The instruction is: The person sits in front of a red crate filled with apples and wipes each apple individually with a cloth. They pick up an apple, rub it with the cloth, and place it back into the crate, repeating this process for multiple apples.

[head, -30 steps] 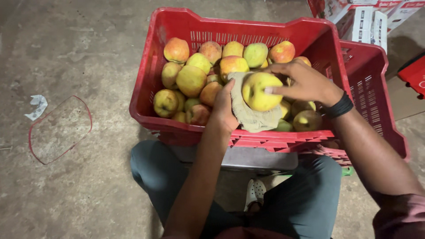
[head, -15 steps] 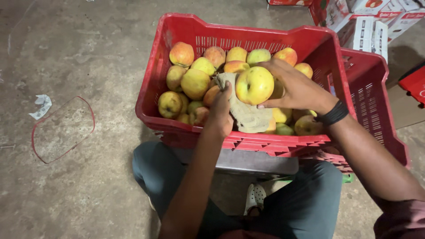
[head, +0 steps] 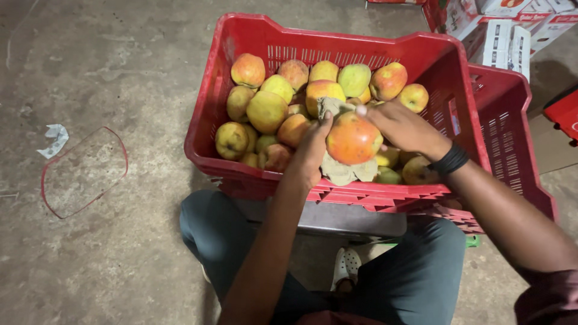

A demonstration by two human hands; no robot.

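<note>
Turned since the earlier frame, the reddish apple sits between both closed grips: left hand with cloth nearer, right hand farther right.

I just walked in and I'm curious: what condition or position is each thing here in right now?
Left hand: pressing a cloth to an apple.
Right hand: gripping that apple.
Apple: held above the crate, reddish side up.
Cloth: crumpled under the apple.
Red crate: open, partly filled with apples.
Second red crate: behind the first, contents hidden.
Cardboard boxes: stacked, closed.
</note>
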